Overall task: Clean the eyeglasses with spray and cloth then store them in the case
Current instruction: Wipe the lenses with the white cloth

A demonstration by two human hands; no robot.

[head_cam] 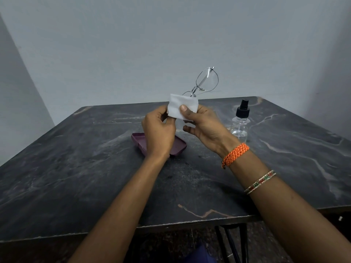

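Both hands are holding things above the table (76,168): the right hand (204,124) is pinching the white cloth (180,108) over one lens of the eyeglasses (206,80), the left hand (158,131) is gripping the cloth's other edge. The purple case (179,146) is lying open under them, the spray bottle (240,122) is standing near on the right.

Bare table (79,168) left; case (178,147) under hands, spray bottle (240,124) blocks right.

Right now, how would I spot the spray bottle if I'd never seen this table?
Start at the dark marbled table and look toward its far right side, just beyond the right hand. There stands the spray bottle, upright and untouched. Unlike the flat purple case lying under the left hand, it is clear plastic with a black pump top.
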